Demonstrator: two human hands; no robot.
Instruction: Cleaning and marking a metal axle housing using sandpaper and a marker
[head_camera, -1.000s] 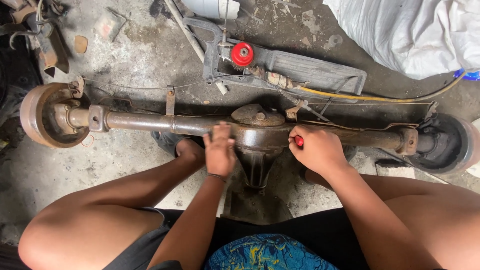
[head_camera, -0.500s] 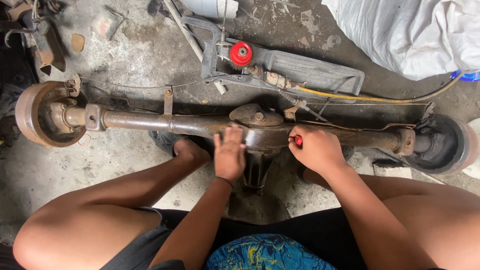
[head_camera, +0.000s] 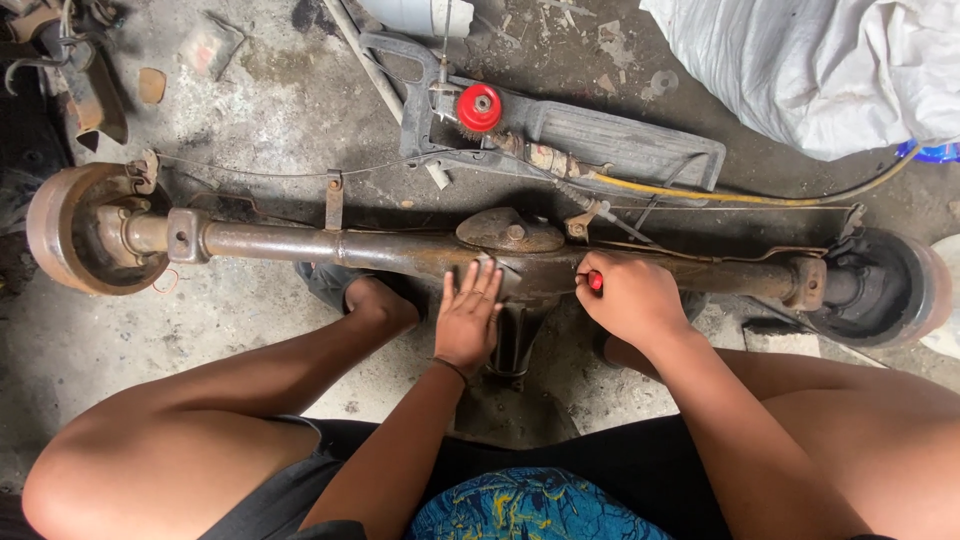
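Observation:
A rusty rear axle (head_camera: 300, 243) lies across the concrete floor, with a brake drum (head_camera: 70, 228) at its left end and a dark drum (head_camera: 890, 285) at its right end. My left hand (head_camera: 470, 315) rests flat, fingers spread, on the central differential housing (head_camera: 505, 232). My right hand (head_camera: 630, 297) is closed around a tool with a red handle (head_camera: 595, 282), held against the housing's right side. The tool's tip is hidden.
A grey metal frame with a red wire-brush wheel (head_camera: 480, 106) lies behind the axle. A yellow hose (head_camera: 700, 194) runs right. A white sack (head_camera: 810, 65) fills the upper right. Scrap metal (head_camera: 85, 80) lies at upper left. My bare knees flank the axle.
My left hand has slid down from the housing's top and opened flat against its front. My right hand has stayed at the same spot with the tool.

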